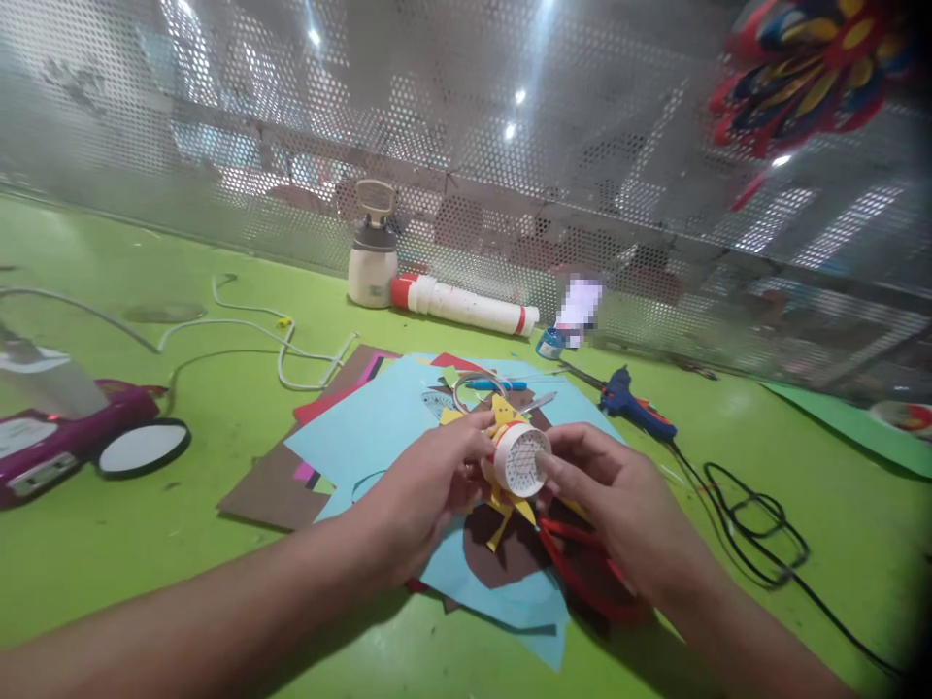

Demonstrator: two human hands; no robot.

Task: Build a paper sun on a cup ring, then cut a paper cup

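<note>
Table top [182,524] was bright lime green. Paper sheets [379,427]: light blue on top, brown, red, pink and black edges showing under it. Cup [518,458] was white with a fine grid pattern inside, yellow paper points [510,413] around it. Scissors [582,573] had red handles. Glue gun [633,403] blue, its cord [757,544] black. Tube [466,305] white with red ends. Bottle [373,267] cream, beige cap. Cable [277,335] white. Back panel [218,146] grey metal, dotted with holes. Paper flower [808,68] striped red, blue, yellow.
</note>
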